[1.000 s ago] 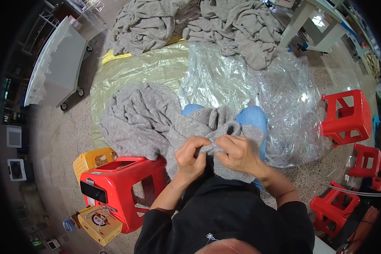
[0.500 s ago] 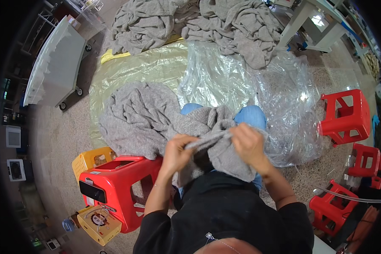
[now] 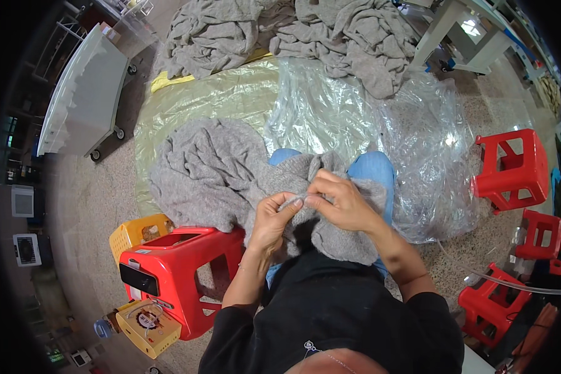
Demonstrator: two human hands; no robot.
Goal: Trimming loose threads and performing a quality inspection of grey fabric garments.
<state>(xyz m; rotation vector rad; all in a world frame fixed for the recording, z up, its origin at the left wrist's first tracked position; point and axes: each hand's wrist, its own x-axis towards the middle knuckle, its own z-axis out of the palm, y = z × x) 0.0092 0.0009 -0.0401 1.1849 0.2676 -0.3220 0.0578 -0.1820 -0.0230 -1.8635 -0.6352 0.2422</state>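
Note:
A grey knitted fabric piece [image 3: 349, 240] lies across my lap, over blue jeans. My left hand [image 3: 273, 219] pinches a folded edge of it between thumb and fingers. Close beside it, thumbs nearly touching, my right hand [image 3: 338, 201] grips the same edge with curled fingers. What lies inside the right hand's fingers is mostly hidden. More of the grey knit, a rumpled heap [image 3: 206, 165], spreads to the left of my knees and runs up to my lap.
On my left stands a red stool [image 3: 187, 258] bearing a phone [image 3: 139, 278], with a yellow basket [image 3: 126, 241] and yellow box [image 3: 148, 327] beside it. Plastic sheeting [image 3: 324, 112] covers the floor ahead. Grey knit piles [image 3: 368, 37] lie beyond. Red stools [image 3: 514, 171] stand at right.
My right hand has moved left along the fabric's edge and now meets my left hand. The stretch of fabric that was held taut between them has closed up.

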